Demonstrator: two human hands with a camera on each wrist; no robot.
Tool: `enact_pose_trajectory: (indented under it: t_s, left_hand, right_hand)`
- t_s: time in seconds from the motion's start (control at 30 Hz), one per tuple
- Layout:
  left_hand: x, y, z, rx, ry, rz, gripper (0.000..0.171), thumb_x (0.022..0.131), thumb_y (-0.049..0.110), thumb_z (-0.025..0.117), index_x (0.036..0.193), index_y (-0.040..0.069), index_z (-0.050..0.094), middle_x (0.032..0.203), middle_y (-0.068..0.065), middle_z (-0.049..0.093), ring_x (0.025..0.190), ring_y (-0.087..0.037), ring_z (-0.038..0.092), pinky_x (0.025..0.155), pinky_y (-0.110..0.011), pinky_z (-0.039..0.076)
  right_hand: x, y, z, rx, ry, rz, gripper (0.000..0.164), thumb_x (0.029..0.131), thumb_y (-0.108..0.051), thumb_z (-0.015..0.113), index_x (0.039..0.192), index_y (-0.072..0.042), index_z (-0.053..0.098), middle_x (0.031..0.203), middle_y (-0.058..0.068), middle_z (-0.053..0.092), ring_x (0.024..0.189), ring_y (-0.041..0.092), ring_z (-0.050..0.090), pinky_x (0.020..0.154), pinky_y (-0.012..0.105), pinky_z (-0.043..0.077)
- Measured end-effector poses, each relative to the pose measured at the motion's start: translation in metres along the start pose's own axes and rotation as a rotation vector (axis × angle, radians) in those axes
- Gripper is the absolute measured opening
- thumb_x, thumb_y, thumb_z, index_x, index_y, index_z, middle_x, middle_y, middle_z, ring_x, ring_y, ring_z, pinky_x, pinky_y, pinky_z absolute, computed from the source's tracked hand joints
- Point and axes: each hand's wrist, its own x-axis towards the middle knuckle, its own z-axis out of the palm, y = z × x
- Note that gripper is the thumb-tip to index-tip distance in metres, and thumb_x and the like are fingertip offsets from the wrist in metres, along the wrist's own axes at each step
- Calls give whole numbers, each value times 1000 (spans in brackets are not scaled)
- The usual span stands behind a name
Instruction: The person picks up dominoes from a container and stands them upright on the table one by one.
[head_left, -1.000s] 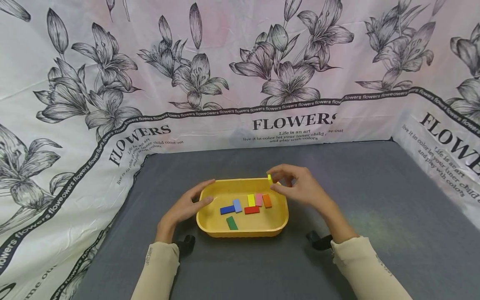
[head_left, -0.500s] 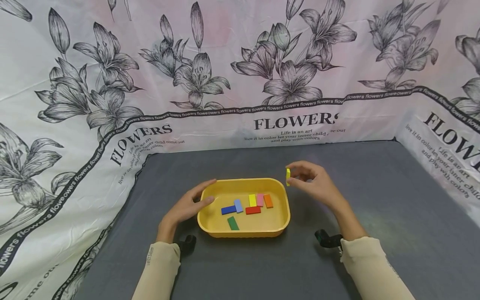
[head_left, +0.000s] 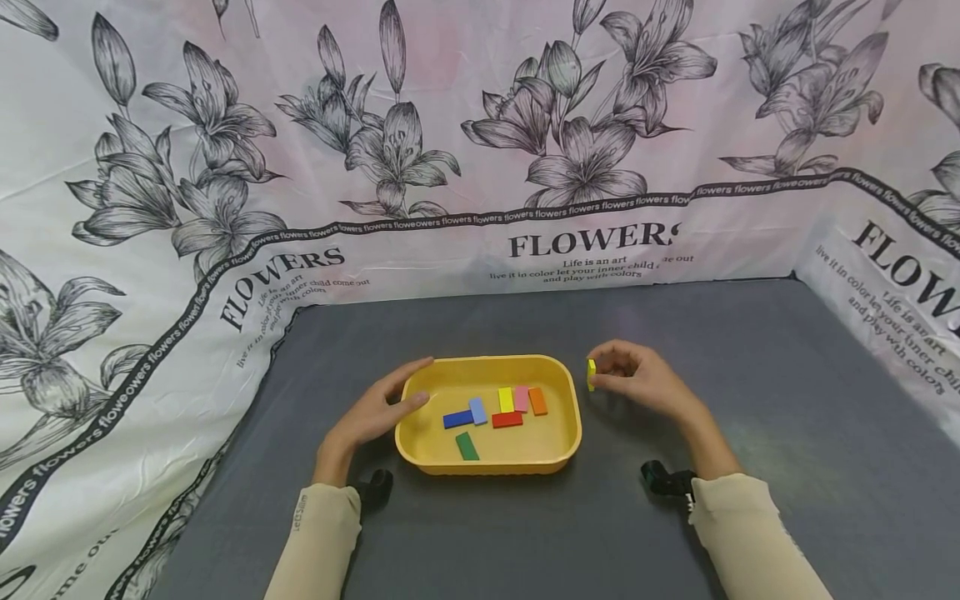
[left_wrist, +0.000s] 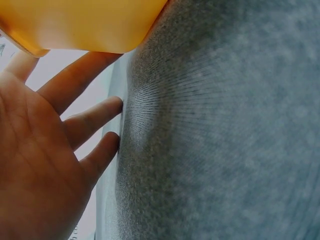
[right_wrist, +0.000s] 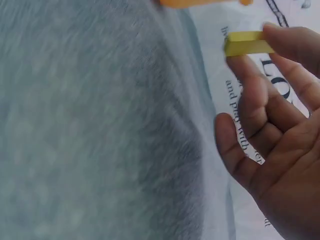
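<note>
Pinching with fingers (right_wrist: 244, 67) and thumb (right_wrist: 292, 44) of the right hand (head_left: 637, 377), closed only to the width of the yellow block (head_left: 592, 375) between them. Held upright just beside the right end of the yellow tray (head_left: 487, 469); impossible to tell whether touching the grey table (head_left: 487, 533). Holding the tray's left end with the left hand (head_left: 375, 408), by a thumb over the rim and loosely spread fingers. As for the block, likely to prove light, stiff and hard to break, perhaps slightly slick on such smooth-looking sides. Best taken gently by opposite broad faces, near the middle; too close to an edge, liable to twist or flip out.
</note>
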Motion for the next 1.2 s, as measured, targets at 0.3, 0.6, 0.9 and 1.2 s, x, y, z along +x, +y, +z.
enact_pose_trajectory:
  t_s: [0.3, 0.6, 0.9, 1.2]
  left_hand:
    - [0, 0, 0, 2, 4, -1, 60, 100, 38, 64, 155, 38, 41, 165, -1, 36, 149, -34, 40, 120, -63, 31]
    - [0, 0, 0, -8, 8, -6, 60, 98, 44, 65, 153, 41, 42, 164, 2, 38, 147, -32, 42, 120, -62, 31]
    - [-3, 0, 0, -7, 5, -5, 59, 100, 38, 64, 154, 40, 41, 165, 0, 37, 147, -34, 41, 120, -63, 31]
    - [-2, 0, 0, -11, 4, -8, 59, 99, 39, 64, 154, 41, 41, 164, 1, 37, 146, -34, 42, 120, -63, 31]
  right_hand:
    - [-2, 10, -4, -25, -78, 19, 29, 89, -9, 77, 113, 1, 65, 97, 16, 74, 82, 27, 68, 62, 29, 52]
    - [-5, 11, -6, -51, -86, 18, 26, 89, -10, 78, 110, -2, 65, 95, 15, 72, 75, 25, 64, 59, 29, 50]
    - [-5, 16, -7, -69, -117, 5, 24, 89, -7, 78, 108, -3, 65, 95, 15, 72, 74, 21, 64, 60, 31, 53]
    - [-6, 17, -7, -50, -125, 11, 23, 87, -4, 77, 106, -2, 63, 93, 16, 72, 73, 17, 63, 59, 31, 53]
